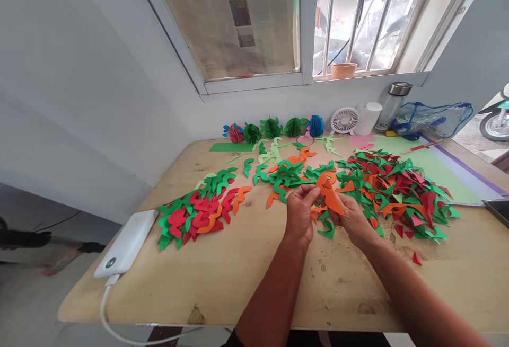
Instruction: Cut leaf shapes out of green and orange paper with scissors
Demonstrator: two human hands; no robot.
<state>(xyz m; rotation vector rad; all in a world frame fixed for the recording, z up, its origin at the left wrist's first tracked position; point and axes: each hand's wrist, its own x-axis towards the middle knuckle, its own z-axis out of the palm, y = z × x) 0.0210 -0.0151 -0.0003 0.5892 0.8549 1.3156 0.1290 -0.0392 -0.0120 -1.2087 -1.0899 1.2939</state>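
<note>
Between my hands, above the wooden table, is an orange paper cutout (pixel 331 198) with a curved top and a pointed lower end. My left hand (pixel 301 210) is closed, its thumb and fingers pinching the cutout's left edge. My right hand (pixel 351 221) is closed on the cutout's lower right side, with some of its fingers hidden behind the paper. Just beyond my hands lie green wavy paper pieces (pixel 288 172) with a few orange ones among them. A large heap of red, green and orange paper scraps (pixel 397 190) spreads to the right of my right hand.
Overlapping red and green cutouts (pixel 202 206) lie on the left of the table (pixel 238 278). A white power bank (pixel 126 243) with a cable sits at the left edge. Along the wall stand folded-paper figures (pixel 272 128), a small fan (pixel 344 121) and a glass bottle (pixel 393 107).
</note>
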